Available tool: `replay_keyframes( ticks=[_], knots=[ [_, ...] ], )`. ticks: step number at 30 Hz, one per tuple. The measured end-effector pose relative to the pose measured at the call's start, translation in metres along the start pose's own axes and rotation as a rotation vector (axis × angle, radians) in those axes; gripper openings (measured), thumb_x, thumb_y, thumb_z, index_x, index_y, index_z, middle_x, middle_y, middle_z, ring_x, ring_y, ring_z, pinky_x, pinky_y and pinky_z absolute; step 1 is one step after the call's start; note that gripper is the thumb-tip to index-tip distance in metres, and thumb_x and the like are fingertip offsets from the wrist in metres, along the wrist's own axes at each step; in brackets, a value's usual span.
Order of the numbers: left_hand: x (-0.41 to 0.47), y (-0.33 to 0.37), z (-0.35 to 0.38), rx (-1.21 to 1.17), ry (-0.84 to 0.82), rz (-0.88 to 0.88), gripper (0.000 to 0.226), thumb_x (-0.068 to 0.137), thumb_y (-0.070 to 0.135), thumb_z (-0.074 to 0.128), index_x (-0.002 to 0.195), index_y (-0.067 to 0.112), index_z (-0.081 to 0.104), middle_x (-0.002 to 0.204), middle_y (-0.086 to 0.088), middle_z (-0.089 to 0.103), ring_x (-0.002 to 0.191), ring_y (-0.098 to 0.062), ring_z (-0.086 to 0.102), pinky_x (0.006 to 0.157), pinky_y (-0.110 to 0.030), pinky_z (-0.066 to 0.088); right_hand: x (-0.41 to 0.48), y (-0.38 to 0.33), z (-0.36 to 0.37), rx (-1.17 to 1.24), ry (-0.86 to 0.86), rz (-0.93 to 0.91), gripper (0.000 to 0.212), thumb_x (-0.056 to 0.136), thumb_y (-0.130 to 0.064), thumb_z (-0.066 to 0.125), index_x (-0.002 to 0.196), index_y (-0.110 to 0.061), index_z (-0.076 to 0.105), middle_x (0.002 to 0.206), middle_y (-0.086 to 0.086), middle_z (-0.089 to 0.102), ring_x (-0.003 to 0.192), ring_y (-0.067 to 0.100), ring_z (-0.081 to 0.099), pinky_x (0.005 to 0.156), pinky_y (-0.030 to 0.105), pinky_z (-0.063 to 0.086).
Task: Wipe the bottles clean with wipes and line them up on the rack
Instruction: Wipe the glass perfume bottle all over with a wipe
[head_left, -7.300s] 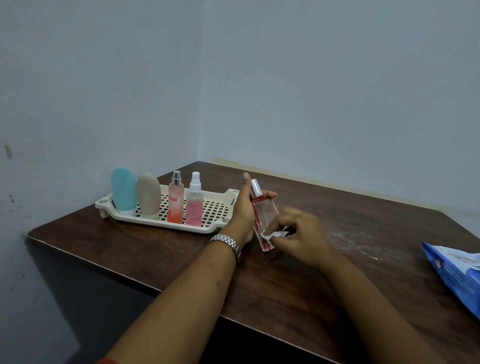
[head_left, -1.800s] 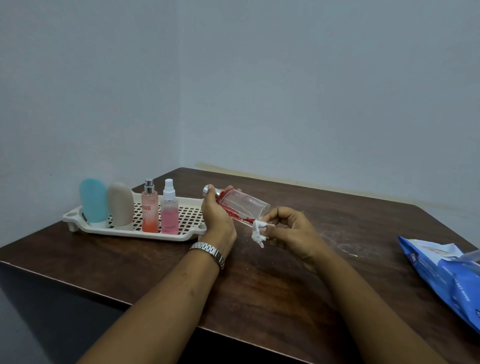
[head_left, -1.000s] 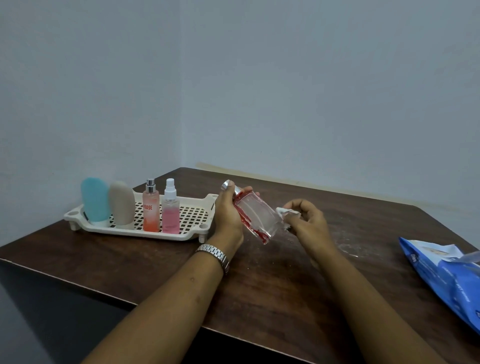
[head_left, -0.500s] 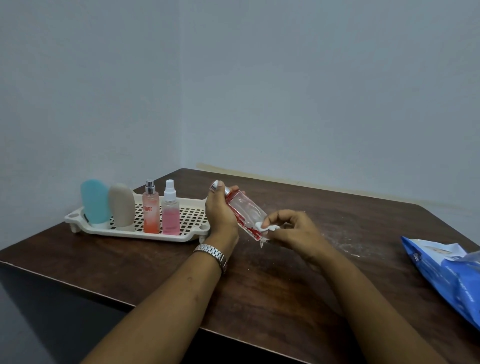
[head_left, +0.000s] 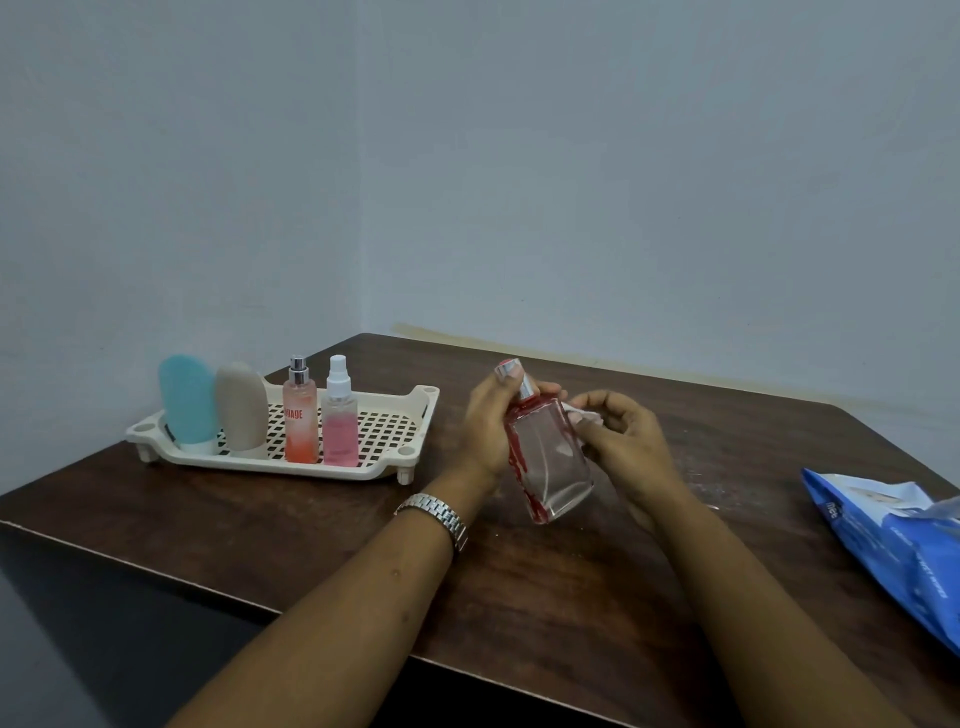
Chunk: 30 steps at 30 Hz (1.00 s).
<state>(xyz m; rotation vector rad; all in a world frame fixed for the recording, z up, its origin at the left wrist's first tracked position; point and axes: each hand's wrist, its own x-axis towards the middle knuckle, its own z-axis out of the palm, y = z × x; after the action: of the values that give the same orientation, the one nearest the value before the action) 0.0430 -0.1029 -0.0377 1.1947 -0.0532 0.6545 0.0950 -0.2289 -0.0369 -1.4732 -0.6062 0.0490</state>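
Dim, flat, soft light; slight wide-angle edge distortion.

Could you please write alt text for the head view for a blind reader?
A left hand grips a clear, red-edged bottle near its neck above a dark table while the right hand holds a white wipe to it. Four bottles stand on a cream rack at left; a blue wipes pack lies right.

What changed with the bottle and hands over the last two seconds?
The left hand tipped the clear bottle from nearly lying flat to cap-up; it still grips it. The right hand moved the wipe from the base to the upper side. Four bottles on the rack and the wipes pack stayed put.
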Motion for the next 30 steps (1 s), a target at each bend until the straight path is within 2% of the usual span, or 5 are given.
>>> replay_keyframes(
  ticks=[6, 11, 18, 24, 30],
  knots=[
    [0.000, -0.003, -0.003, 0.078, -0.049, 0.013, 0.047, 0.099, 0.031, 0.047, 0.113, -0.013, 0.057, 0.099, -0.022, 0.067, 0.085, -0.027, 0.067, 0.078, -0.038, 0.056, -0.001, -0.003, 0.002, 0.083, 0.004, -0.109, 0.011, 0.085, -0.012, 0.064, 0.094, -0.007, 0.068, 0.093, 0.008, 0.071, 0.085, 0.020, 0.065, 0.070, 0.029, 0.056],
    [0.000, -0.005, -0.005, 0.175, -0.060, 0.026, 0.034, 0.082, 0.050, 0.057, 0.088, 0.018, 0.068, 0.092, -0.013, 0.067, 0.088, -0.028, 0.064, 0.087, -0.049, 0.050, -0.003, -0.004, 0.006, 0.054, -0.079, -0.149, 0.028, 0.085, -0.031, 0.060, 0.102, -0.012, 0.071, 0.097, 0.005, 0.072, 0.083, 0.015, 0.064, 0.078, 0.032, 0.054],
    [-0.001, -0.005, -0.005, 0.208, -0.079, 0.058, 0.030, 0.100, 0.029, 0.045, 0.105, 0.005, 0.063, 0.107, -0.011, 0.069, 0.099, -0.024, 0.066, 0.091, -0.039, 0.053, 0.000, 0.004, 0.004, -0.027, -0.076, -0.056, 0.010, 0.089, -0.015, 0.062, 0.093, -0.008, 0.068, 0.084, 0.003, 0.070, 0.071, 0.007, 0.063, 0.062, 0.019, 0.050],
    [0.000, -0.007, -0.005, 0.254, -0.062, 0.121, 0.028, 0.096, 0.033, 0.048, 0.096, 0.013, 0.066, 0.101, -0.004, 0.071, 0.097, -0.014, 0.066, 0.088, -0.029, 0.053, 0.002, 0.012, -0.007, -0.181, -0.152, 0.160, 0.032, 0.094, -0.029, 0.053, 0.081, -0.002, 0.063, 0.070, 0.008, 0.057, 0.060, 0.014, 0.050, 0.057, 0.025, 0.045],
    [-0.002, -0.008, -0.006, 0.232, -0.108, 0.129, 0.044, 0.082, 0.051, 0.054, 0.098, 0.013, 0.068, 0.096, -0.013, 0.071, 0.094, -0.031, 0.067, 0.090, -0.047, 0.051, 0.002, 0.001, 0.000, 0.263, -0.050, 0.077, 0.017, 0.095, 0.003, 0.043, 0.097, 0.004, 0.060, 0.081, 0.009, 0.065, 0.071, 0.012, 0.061, 0.066, 0.018, 0.054]
  ],
)
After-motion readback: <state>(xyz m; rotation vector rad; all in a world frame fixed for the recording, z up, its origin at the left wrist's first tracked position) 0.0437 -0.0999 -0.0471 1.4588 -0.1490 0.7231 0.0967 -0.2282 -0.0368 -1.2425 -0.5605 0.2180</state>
